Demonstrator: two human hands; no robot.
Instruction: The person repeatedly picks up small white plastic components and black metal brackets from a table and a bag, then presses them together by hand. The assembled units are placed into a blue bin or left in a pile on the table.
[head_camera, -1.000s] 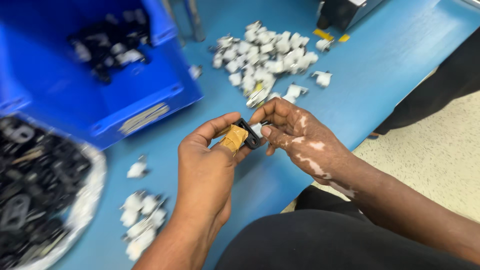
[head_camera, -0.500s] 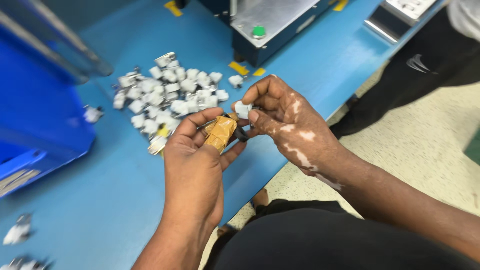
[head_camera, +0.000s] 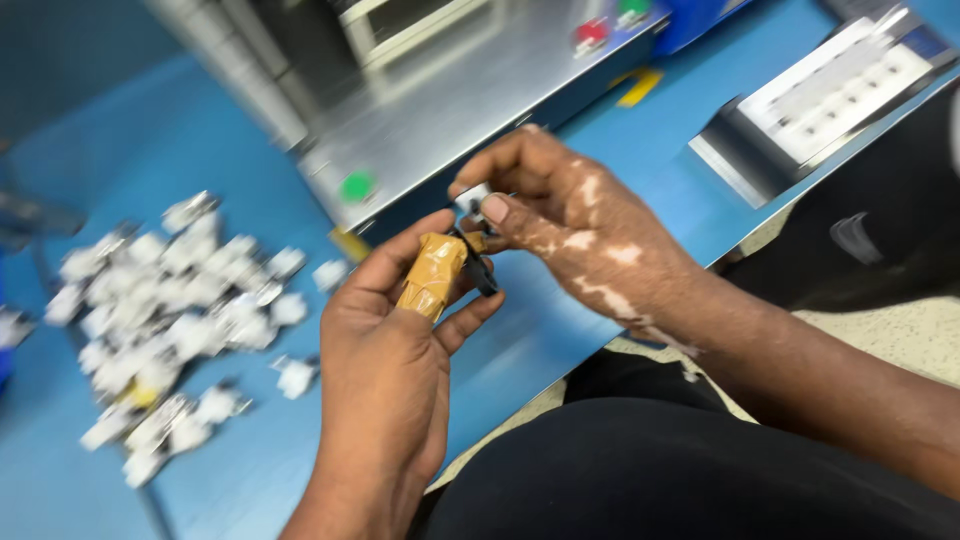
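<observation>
The left hand (head_camera: 385, 350) is gripping a tan-taped piece (head_camera: 432, 274) upright while the right hand (head_camera: 560, 215) is pinching a small black and white clip (head_camera: 476, 245) against its top. Best keeping both steady, thumbs close, above the blue table (head_camera: 250, 480).

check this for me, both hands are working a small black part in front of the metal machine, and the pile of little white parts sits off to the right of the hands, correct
Not quite. In the head view the pile of white parts lies on the blue table to the left of the hands, not the right. The rest holds: the left hand and right hand work a small black part in front of the metal machine.
</observation>
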